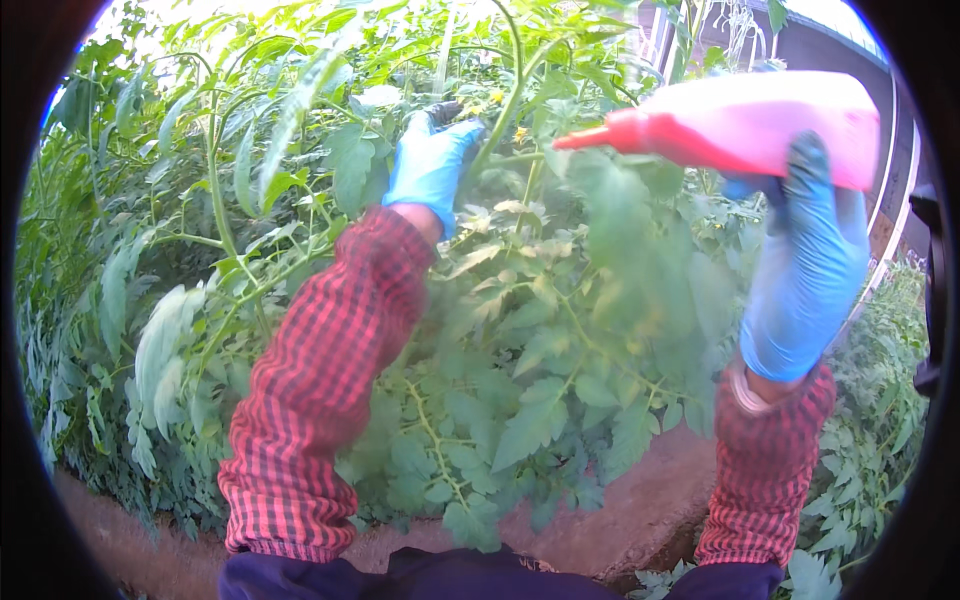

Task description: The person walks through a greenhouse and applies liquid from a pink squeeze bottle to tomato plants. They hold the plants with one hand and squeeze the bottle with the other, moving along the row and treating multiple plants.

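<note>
In my right hand (810, 262), gloved in blue, I grip a plastic squeeze bottle (780, 124) holding pink-red liquid. The bottle lies nearly level, its red nozzle (592, 138) pointing left toward a tomato stem (514, 97). My left hand (429, 165), also in a blue glove, reaches in among the tomato leaves just left of that stem. Its fingertips look dark and are partly lost in the foliage, so whether they hold anything is unclear. A few small yellow flowers (520, 135) show between the left hand and the nozzle.
Dense tomato plants (180, 330) spread across the view, with a leafy branch (577, 330) hanging between my forearms. Brown soil (645, 502) shows below. More plants (870, 420) grow at the right, near pale curved tubes or poles (892, 225). Checked red sleeves cover my forearms.
</note>
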The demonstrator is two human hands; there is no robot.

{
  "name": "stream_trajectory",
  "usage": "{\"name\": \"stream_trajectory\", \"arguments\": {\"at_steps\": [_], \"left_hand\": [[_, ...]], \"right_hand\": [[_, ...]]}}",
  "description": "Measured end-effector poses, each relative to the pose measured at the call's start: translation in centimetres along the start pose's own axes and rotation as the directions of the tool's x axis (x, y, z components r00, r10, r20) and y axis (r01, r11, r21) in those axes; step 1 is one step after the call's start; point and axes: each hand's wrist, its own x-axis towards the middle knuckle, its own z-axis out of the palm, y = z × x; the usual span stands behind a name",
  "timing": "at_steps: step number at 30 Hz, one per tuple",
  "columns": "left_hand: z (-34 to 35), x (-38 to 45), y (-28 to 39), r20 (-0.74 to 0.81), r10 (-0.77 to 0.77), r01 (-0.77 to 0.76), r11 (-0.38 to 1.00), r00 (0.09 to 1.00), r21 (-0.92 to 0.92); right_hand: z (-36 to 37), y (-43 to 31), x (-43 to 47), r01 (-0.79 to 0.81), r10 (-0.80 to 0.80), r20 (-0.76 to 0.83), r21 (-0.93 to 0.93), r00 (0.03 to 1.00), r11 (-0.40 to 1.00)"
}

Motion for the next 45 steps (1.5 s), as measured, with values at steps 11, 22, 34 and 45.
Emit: {"name": "stream_trajectory", "arguments": {"at_steps": [11,22,34,45], "left_hand": [[0.4,-0.7,-1.2,0.043,-0.054,0.064,0.962,0.998,-0.265],[-0.2,-1.2,-1.1,0.049,-0.072,0.083,0.957,0.996,-0.28],[0.2,-2.0,-0.5,0.084,-0.069,0.088,0.962,0.994,-0.257],[0.1,-2.0,-0.8,0.085,-0.034,0.054,0.967,0.996,-0.25]], "right_hand": [[7.2,3.6,1.2,0.189,-0.187,0.099,-0.012,0.977,0.982],[8.4,5.2,1.1,0.098,-0.087,0.156,-0.067,0.984,0.993],[8.0,5.7,0.9,0.066,-0.056,0.157,-0.061,0.986,0.996],[8.0,5.7,1.1,0.029,-0.024,0.162,-0.024,0.986,0.999]]}}
